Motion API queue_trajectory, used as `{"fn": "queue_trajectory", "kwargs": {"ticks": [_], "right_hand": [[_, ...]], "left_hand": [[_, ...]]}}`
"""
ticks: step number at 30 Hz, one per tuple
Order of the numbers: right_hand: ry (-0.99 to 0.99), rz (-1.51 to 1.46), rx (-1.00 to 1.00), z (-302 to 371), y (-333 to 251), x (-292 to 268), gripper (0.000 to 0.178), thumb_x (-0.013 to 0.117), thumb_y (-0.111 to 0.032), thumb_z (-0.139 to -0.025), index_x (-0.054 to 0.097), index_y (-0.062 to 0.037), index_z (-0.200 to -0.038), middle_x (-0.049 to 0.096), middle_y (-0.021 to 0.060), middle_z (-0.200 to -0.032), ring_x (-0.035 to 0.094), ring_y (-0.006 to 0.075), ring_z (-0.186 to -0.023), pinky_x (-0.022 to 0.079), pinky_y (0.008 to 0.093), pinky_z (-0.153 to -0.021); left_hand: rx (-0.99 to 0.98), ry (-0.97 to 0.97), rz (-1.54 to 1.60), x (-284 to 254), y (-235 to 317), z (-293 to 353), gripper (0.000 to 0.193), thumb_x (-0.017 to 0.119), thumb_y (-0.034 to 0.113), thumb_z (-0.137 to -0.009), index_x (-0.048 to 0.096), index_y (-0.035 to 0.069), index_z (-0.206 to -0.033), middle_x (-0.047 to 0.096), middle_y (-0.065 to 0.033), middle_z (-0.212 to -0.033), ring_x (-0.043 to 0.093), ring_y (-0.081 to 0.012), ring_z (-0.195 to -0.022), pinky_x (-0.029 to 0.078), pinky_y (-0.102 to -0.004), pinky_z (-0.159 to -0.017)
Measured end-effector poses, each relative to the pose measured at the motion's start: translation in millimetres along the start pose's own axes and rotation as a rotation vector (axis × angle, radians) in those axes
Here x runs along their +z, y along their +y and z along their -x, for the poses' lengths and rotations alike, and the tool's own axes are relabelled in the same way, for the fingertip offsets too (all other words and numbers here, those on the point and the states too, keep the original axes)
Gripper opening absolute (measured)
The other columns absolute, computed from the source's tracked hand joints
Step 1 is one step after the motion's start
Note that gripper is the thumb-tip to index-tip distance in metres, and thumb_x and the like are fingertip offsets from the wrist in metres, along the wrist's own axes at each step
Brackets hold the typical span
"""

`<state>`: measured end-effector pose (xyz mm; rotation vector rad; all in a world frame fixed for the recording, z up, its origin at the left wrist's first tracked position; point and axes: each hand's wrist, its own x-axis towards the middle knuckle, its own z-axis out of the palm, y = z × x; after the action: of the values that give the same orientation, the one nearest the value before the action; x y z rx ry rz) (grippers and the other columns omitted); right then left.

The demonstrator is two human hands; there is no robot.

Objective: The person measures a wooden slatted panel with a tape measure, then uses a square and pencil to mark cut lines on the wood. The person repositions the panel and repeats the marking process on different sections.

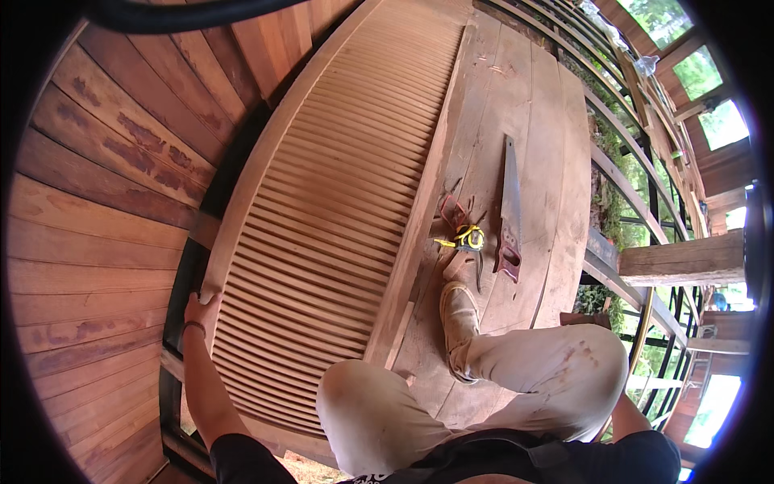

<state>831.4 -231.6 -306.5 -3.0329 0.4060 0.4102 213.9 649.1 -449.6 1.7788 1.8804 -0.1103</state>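
Observation:
A long slatted wooden panel (322, 185), like a louvered shutter in a frame, lies lengthwise before me. My left hand (201, 310) is closed round the panel's left frame rail near its lower end; part of the fingers is hidden by the wood. My right arm (630, 418) goes down behind my bent right knee, and the hand itself is out of sight. Just ahead of my boot (461, 323) lies a yellow and black tape measure (469, 238), with red-handled pliers (453, 211) beside it. To their right a handsaw (511, 202) rests flat on the boards.
Wide planks (548, 161) make the floor under the tools. Plank wall boards (105, 242) rise on the left, past a dark gap along the panel. On the right, open metal beams (625, 202) have greenery below, and a thick wooden beam (681, 256) juts in.

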Motion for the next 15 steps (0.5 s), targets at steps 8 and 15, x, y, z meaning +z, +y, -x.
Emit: {"fn": "queue_trajectory", "kwargs": {"ticks": [8,15], "right_hand": [[0.097,0.415,-0.055,34.0,46.9,-92.3,0.082,0.088,-0.021,-0.064,0.053,0.0054,-0.133,0.054,0.0227,-0.124,0.059,0.0408,-0.117,0.052,0.0492,-0.101],[0.153,0.348,-0.17,7.9,17.7,-53.7,0.061,0.085,-0.025,-0.067,0.061,0.0033,-0.116,0.062,0.0242,-0.115,0.063,0.0433,-0.111,0.052,0.051,-0.097]], "left_hand": [[0.137,0.064,0.015,-69.2,11.4,43.8,0.072,0.079,0.051,-0.085,0.068,-0.011,-0.119,0.073,-0.025,-0.111,0.071,-0.0337,-0.104,0.054,-0.0425,-0.089],[0.164,0.4,0.011,-141.1,106.0,158.9,0.06,0.085,0.046,-0.079,0.068,-0.009,-0.097,0.073,-0.0221,-0.092,0.07,-0.0344,-0.081,0.054,-0.0447,-0.075]]}}
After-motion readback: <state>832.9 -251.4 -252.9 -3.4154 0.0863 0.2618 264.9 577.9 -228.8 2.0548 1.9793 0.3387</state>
